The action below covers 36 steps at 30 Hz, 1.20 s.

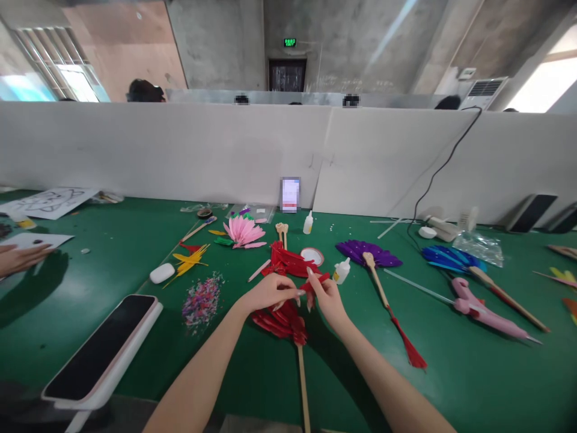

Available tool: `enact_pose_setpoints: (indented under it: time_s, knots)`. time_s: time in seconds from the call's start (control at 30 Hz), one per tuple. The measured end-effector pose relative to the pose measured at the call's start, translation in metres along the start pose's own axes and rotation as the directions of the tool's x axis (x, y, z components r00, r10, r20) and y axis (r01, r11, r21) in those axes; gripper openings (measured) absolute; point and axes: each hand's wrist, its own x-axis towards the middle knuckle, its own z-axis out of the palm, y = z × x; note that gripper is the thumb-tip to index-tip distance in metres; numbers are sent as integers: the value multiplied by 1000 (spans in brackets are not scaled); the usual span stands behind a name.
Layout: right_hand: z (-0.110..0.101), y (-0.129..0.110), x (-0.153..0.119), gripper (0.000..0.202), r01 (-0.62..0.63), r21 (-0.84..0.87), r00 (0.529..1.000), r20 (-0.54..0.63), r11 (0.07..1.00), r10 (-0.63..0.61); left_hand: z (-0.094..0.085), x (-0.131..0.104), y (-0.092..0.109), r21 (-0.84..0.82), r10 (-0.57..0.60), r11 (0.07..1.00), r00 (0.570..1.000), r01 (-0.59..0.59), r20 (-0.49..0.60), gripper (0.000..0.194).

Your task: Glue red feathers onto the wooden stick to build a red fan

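My left hand (273, 293) and my right hand (328, 297) meet above the table, both closed on a small red petal-like strip (314, 284). Right below them lies a red fan (282, 322) of overlapping petal-like pieces, its wooden handle (303, 385) pointing toward me. Just beyond my hands is a second red petal-like bunch (291, 263). A white glue bottle (342, 271) stands close to my right hand, and a round white lid or dish (312, 257) sits behind. My fingers partly hide the strip.
A purple fan (369, 253), a blue fan (455, 258) and a pink glue gun (491, 313) lie to the right. On the left are a pink flower-like fan (244, 231), yellow pieces (189, 261), colourful bits (202, 302) and a phone (103, 349). Another person's hand (22, 257) rests at far left.
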Motion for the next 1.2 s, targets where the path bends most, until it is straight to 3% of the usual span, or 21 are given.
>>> enact_pose_setpoints:
  time_s: [0.2, 0.3, 0.4, 0.6, 0.83, 1.2]
  knots:
    - [1, -1, -2, 43, 4, -19, 1000, -16, 1000, -4, 1, 8, -6, -114, 54, 990, 976, -79, -213, 36]
    - [4, 1, -4, 39, -17, -4, 999, 30, 1000, 17, 3, 13, -10, -182, 78, 975, 959, -131, -274, 36]
    - [5, 1, -5, 38, -13, -5, 1000, -2, 1000, 13, 4, 15, -13, -224, 88, 960, 940, -168, -328, 38]
    - [3, 2, -4, 38, 19, -39, 997, -69, 999, -21, 7, 14, -13, -9, 129, 989, 884, -150, -449, 30]
    - [4, 1, -6, 36, 51, -58, 997, -63, 997, -54, 9, 15, -13, 34, 171, 984, 888, -174, -426, 28]
    - [3, -1, -2, 43, -69, 77, 996, -43, 995, 72, 11, 12, -14, 123, 229, 973, 881, -195, -415, 27]
